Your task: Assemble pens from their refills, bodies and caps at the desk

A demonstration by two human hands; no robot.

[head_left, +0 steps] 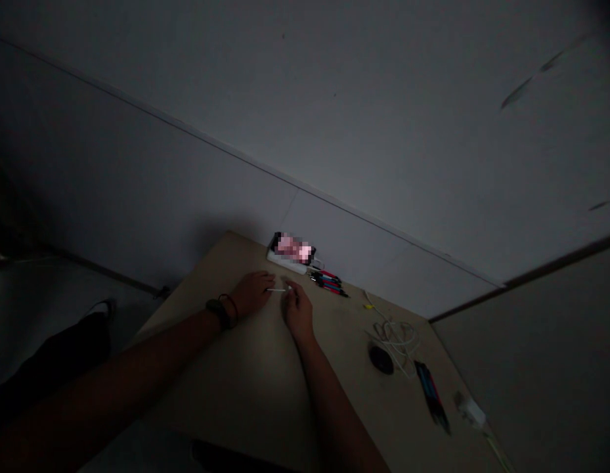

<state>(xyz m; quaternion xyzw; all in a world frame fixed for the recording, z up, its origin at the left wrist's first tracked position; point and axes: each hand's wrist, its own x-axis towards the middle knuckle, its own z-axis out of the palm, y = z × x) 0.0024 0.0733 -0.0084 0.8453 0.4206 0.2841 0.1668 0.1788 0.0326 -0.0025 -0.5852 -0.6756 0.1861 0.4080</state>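
Note:
A thin white stick (277, 290) spans the short gap between my two hands, just above or on the beige table (226, 374); I cannot tell which. Its right end meets the curled thumb and fingers of my right hand (299, 314), which is shut on it. My left hand (253, 293), palm down with bands at the wrist, has the stick's left end between its fingers and thumb. Dim light hides the exact grip. Just beyond the hands, a lit phone (293, 249) with a blurred screen leans on a white block (286, 264).
Several red, blue and black pens (330, 282) lie right of the phone. Farther right are a coiled white cable (397, 336), a dark round object (381, 359), another bunch of pens (431, 394) and a white plug adapter (472, 412). A pale wall (354, 243) borders the table's far edge.

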